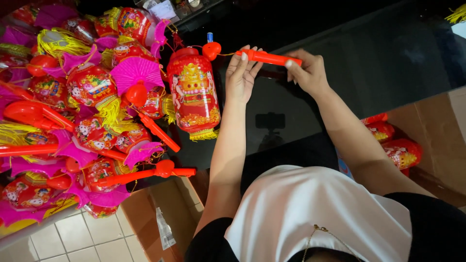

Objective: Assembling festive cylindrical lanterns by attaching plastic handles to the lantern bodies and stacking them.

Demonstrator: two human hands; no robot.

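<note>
Head view looks down past a white top [310,208] and black sleeves to a black glossy table [388,63], the landmark for everything else. Nearest the viewer, below the table's front edge, an open cardboard box [160,213] stands on pale floor tiles [73,240]; at the table's right end another brown box [432,131] holds a few red lanterns [400,150].

Both forearms reach out over the table's middle. The left hand [241,73] is raised with its fingers nearly straight, their tips pressed around the near end of an orange-red plastic stick [269,57]. The right hand [306,73] is curled, thumb and fingertips pinching the stick's other end, so the stick lies level above the table between the two hands. From its left end, a short cord runs to a red heart-shaped piece [211,50], and beneath that hangs a red paper lantern [194,94] with gold and figure prints and a yellow fringe at its bottom. The lantern hangs upright over the table's left part, just left of the left hand and apart from it.

Farther left, covering that end of the table, lies a heap of similar lanterns [82,106] with magenta fans, yellow tassels and orange sticks, tangled together.
</note>
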